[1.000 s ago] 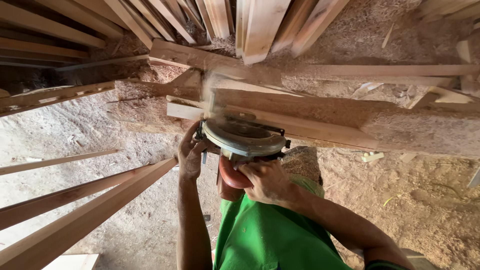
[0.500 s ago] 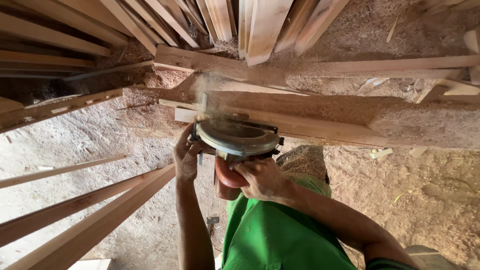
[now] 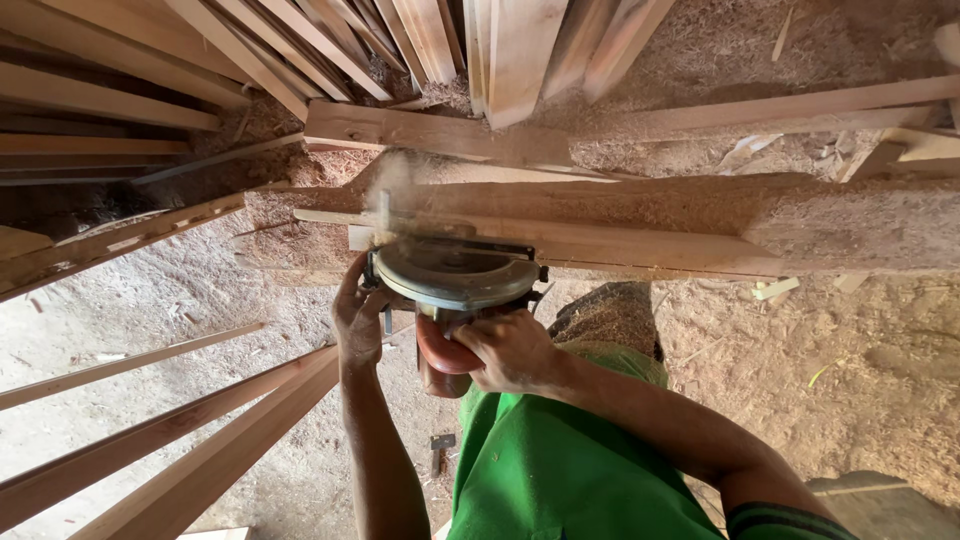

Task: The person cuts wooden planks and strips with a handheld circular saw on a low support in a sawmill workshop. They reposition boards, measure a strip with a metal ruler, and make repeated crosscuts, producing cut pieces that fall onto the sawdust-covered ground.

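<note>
A hand-held circular saw (image 3: 455, 275) with a round metal guard and a red-orange body rests on a long wooden plank (image 3: 640, 245) covered in sawdust. My right hand (image 3: 510, 350) is closed around the saw's red handle. At the saw's left side, my left hand (image 3: 358, 318) grips its front edge. A puff of sawdust (image 3: 395, 180) rises just beyond the blade. The blade itself is hidden under the guard.
Several long timber planks (image 3: 150, 470) lean in from the lower left. More boards (image 3: 500, 50) are stacked at the top and upper left. A sawdust heap (image 3: 860, 220) lies on the workpiece's right end. Sawdust covers the ground (image 3: 850, 370); a small dark tool (image 3: 440, 450) lies below.
The saw and both hands have shifted slightly along the plank, and a fresh puff of sawdust now rises ahead of the blade. The grips are unchanged.
</note>
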Demonstrator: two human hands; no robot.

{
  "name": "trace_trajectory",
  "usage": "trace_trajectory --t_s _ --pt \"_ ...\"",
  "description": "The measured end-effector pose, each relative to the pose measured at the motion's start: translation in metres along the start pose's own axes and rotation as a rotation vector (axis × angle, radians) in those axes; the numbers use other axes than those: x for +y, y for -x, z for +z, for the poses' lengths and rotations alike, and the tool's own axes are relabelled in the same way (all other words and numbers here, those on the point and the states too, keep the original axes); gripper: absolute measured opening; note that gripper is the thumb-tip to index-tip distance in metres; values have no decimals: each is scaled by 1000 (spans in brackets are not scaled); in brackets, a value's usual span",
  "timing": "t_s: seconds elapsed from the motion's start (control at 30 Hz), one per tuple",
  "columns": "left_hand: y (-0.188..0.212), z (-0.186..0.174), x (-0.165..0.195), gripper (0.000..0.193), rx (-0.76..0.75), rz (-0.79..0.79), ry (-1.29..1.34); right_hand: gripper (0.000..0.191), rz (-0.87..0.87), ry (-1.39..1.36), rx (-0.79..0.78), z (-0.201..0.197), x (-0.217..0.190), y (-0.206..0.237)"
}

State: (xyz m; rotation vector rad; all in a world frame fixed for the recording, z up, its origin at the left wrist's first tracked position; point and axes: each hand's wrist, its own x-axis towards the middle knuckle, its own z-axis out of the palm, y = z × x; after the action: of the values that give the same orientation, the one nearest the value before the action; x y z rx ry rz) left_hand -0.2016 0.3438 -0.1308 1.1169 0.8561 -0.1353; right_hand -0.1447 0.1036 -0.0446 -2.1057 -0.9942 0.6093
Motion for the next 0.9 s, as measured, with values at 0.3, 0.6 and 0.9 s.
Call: trace_trajectory --t_s 0.3,0.6,0.9 --pt "-6 -11 12 71 -7 25 -34 30 27 -15 7 -3 -8 -14" --pt "-19 -23 20 63 -80 26 -4 35 -38 -77 102 8 -14 -28" --pt "3 -9 15 90 -179 77 171 19 -111 -10 164 -49 -55 7"
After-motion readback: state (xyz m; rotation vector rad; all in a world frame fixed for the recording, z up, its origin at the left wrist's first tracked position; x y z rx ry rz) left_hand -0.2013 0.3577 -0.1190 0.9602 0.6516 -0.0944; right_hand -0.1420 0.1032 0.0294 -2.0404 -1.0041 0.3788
